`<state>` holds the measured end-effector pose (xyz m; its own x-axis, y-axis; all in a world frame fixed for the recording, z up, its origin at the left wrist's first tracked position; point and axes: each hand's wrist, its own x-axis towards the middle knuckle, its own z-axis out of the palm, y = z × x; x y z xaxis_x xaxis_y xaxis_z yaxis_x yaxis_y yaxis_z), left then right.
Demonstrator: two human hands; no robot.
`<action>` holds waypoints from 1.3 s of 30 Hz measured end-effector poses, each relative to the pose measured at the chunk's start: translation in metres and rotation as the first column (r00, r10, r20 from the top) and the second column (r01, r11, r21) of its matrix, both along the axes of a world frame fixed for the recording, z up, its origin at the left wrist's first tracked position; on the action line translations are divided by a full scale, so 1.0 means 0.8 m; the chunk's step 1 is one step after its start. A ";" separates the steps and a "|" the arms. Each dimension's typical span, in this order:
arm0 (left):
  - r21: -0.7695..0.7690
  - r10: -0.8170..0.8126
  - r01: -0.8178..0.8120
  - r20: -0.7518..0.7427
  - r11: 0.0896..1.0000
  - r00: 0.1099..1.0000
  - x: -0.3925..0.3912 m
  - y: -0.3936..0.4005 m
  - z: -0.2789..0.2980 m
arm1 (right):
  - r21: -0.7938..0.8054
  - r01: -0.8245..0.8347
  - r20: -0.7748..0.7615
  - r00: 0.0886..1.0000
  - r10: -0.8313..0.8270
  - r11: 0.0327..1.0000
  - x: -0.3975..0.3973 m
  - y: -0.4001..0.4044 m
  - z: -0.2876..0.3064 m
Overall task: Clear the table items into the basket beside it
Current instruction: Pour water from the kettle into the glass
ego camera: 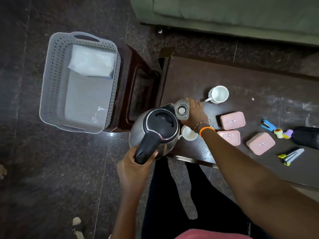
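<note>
**Kettle in one hand, bottle in the other, at the table's corner**

The steel kettle (155, 128) with its black lid hangs over the near-left corner of the dark table (241, 87), partly past the edge. The left hand (136, 163) holds it, fingers and thumb wrapped round the black handle. Just beside the kettle's spout, the right hand (195, 114) grips a clear bottle (182, 110) seen from above, fingers curled round its far side; whether the bottle's base touches the tabletop cannot be told. An orange band and a beaded one sit on that wrist.

A white cup (189, 133) stands under the right wrist, partly hidden by it, close against the kettle's body. A second white cup (218, 94) stands farther back, its handle pointing toward the bottle. To the right lie three pink lidded boxes (233, 120), two nearly touching and one a little apart. Beyond them are a blue stapler (267, 125), a small yellow and purple object (283, 132) (too blurred to name), a black object (306, 137) at the frame edge, and a grey and yellow stapler (291, 156) nearer the front.

The grey perforated basket (51, 80) rests on a dark brown stool (138, 80) just left of the table. Inside it lie a white packet (93, 63) at the far end and some clear plastic (99, 114) near the front corner. A grey-green sofa (224, 14) runs along the far side, on the dark stone floor (51, 169).
</note>
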<state>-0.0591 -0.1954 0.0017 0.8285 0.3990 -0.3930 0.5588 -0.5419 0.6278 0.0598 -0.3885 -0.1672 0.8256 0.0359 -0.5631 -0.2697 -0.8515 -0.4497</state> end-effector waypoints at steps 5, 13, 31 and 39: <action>0.030 -0.002 0.002 0.000 1.000 1.000 -0.002 -0.003 -0.002 | 0.082 0.007 -0.015 1.000 -0.006 0.997 -0.001 -0.002 -0.003; 0.039 -0.025 0.027 -0.046 0.999 0.999 0.010 -0.020 -0.006 | 0.123 0.047 -0.010 0.999 -0.046 0.991 -0.023 -0.028 0.009; 0.099 0.012 0.005 -0.171 0.995 0.985 0.034 -0.059 -0.016 | 0.030 -0.073 -0.082 0.994 0.075 0.997 0.011 -0.031 0.010; 0.141 -0.012 0.045 -0.226 0.989 0.974 0.038 -0.061 -0.018 | -0.007 -0.050 -0.113 0.992 0.049 0.999 0.013 -0.031 0.009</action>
<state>-0.0283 -0.2444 -0.0125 0.7380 0.4422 -0.5097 0.6589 -0.6354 0.4027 0.0700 -0.4136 -0.1597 0.7540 0.0687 -0.6533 -0.2761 -0.8693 -0.4100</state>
